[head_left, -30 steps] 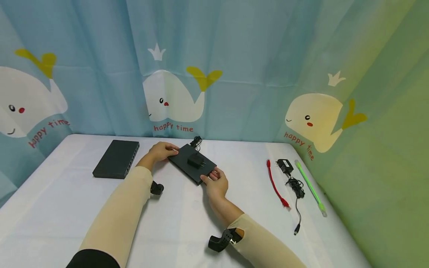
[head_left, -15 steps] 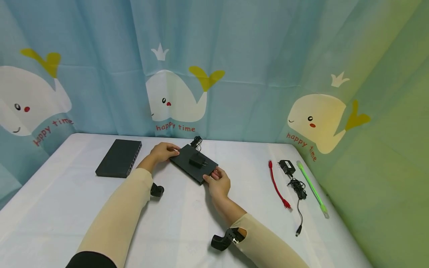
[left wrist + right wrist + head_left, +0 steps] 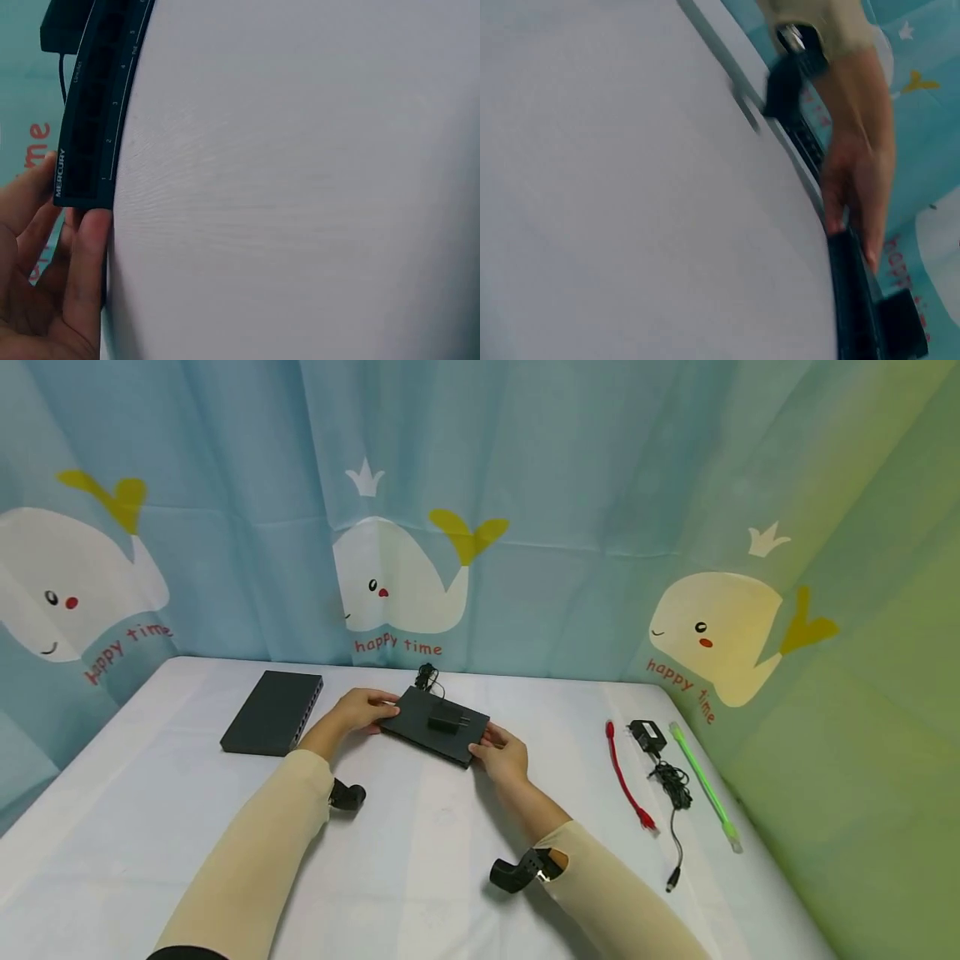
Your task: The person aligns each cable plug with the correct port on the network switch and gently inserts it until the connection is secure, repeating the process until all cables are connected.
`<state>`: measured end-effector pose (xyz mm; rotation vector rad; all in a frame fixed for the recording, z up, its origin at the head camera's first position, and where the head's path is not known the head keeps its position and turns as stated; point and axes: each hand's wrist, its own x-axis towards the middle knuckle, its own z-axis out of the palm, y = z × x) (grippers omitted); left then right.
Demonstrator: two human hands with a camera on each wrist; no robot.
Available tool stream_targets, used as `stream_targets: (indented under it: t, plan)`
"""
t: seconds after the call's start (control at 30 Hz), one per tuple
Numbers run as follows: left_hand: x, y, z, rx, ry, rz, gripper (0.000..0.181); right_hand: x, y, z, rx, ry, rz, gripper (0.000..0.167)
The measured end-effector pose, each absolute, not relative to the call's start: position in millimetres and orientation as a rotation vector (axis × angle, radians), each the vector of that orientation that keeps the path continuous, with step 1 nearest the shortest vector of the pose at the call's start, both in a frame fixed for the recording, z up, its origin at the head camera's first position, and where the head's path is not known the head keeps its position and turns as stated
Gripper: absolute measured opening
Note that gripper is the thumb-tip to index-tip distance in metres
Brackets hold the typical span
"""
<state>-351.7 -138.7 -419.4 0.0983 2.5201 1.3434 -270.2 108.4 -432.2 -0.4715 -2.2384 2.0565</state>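
A black network switch (image 3: pixel 420 724), lettered MERCURY beside numbered ports in the left wrist view, is between my two hands near the table's far edge. My left hand (image 3: pixel 358 710) pinches its left end, thumb and fingers on opposite faces. At the right end, my right hand (image 3: pixel 504 756) grips the corner with thumb and fingers. A black power adapter (image 3: pixel 446 718) lies on top of the switch, prongs pointing right. Its bundled cord (image 3: pixel 426 676) sits behind. In the right wrist view the left hand (image 3: pixel 859 187) holds the switch (image 3: pixel 849 300); the right hand is hidden there.
Another black network switch (image 3: pixel 272 713) lies to the left on the white table (image 3: pixel 420 877). At the right are a red network cable (image 3: pixel 624 777), a second power adapter (image 3: pixel 647 737) with bundled cord, and a green network cable (image 3: pixel 705 785). A whale-print curtain (image 3: pixel 555 593) hangs behind.
Both hands have turned the switch a little counterclockwise, its right end swinging away from me. The adapter on top turned with it. The view has shifted slightly, moving the whole scene rightward.
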Motion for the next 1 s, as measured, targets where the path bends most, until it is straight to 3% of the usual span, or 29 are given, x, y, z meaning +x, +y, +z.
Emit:
stream_targets:
  t: [0.53, 1.0]
  plan:
    - [-315, -123, -431, -0.138, 2.401, 1.746, 0.038, -301, 130, -425, -0.425, -2.401, 2.041, 0.043]
    - [-325, -119, -427, -0.219, 2.457, 1.728, 0.044, -307, 132, -428, -0.362, -2.467, 1.949, 0.039]
